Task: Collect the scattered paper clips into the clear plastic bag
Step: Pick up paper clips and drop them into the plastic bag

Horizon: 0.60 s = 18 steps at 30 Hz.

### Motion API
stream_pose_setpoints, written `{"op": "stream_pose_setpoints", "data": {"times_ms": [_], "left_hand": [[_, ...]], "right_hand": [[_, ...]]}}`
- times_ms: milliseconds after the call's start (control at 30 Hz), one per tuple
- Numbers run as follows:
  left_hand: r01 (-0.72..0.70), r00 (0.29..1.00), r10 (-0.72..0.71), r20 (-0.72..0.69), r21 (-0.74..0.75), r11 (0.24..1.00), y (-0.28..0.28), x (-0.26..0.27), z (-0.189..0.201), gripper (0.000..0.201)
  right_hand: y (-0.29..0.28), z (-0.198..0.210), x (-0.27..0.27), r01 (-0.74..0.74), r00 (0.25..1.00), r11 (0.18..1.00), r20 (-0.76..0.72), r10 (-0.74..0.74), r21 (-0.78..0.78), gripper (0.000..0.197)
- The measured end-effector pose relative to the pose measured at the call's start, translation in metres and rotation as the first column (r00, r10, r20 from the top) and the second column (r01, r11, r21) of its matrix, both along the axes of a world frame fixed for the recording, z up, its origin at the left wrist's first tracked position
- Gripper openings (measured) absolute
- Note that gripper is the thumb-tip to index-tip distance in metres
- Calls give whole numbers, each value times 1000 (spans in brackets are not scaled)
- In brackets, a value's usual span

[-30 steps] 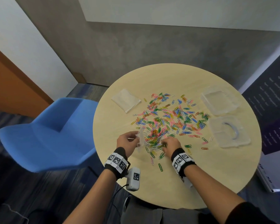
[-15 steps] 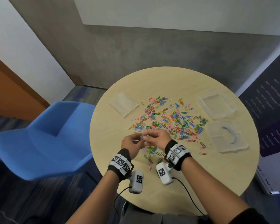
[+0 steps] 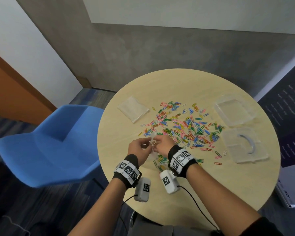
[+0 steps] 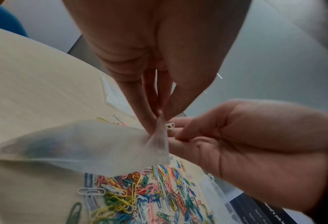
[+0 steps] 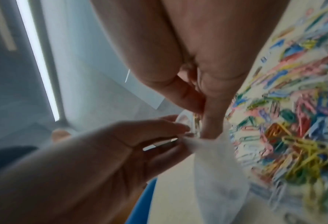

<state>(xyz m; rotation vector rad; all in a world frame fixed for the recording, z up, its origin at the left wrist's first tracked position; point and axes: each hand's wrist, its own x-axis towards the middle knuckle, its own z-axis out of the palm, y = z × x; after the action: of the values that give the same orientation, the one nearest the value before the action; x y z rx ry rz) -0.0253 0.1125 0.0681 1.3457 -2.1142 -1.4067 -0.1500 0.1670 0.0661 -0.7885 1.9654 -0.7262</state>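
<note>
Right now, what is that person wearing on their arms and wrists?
Both forearms are bare. The left hand and right hand each have a black wristband wrapped with white tiles printed with black square-pattern markers. Under each wrist hangs a small white box bearing one such marker, trailing a thin black cable. A dark sleeve edge shows at the right elbow.

clips (image 3: 180, 126) mid table (image 3: 211, 193), bag (image 3: 152, 142) in hands at near edge, chair (image 3: 46, 147) left
</note>
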Motion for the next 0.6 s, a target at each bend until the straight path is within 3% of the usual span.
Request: {"op": "stream_pose_setpoints", "data": {"times_ms": [167,267,400,433,500,567,600], "left_hand": [[-30,999,31,-41,19,999,-2,0,4,30],[-53,997,56,-56,61,997,-6,1,5,30],[-102,991,108,-77,78,992,-15,9,1,27],[-126,987,134,-86,91,988,-17,12,0,26],[-179,974,193,-117,126,976,-23,21,-2,24],[-240,955,260,-141,148,959,-28,27,-3,25],[-273,944,295,-149,154,950,-30,30,-3,26]], "right_hand": [[9,8,4,13,968,992,-249,-44,-123,38],[19,19,4,-79,972,974,-233,28,-212,31],[47,26,-12,10,975,952,-207,-76,-305,25],[58,20,-17,15,971,972,-227,-71,-236,35],[82,5,-21,-39,958,998,-283,52,51,76],[106,-15,-17,-116,944,940,-260,205,320,115],[116,-23,-11,-133,940,919,-247,236,371,125]]}}
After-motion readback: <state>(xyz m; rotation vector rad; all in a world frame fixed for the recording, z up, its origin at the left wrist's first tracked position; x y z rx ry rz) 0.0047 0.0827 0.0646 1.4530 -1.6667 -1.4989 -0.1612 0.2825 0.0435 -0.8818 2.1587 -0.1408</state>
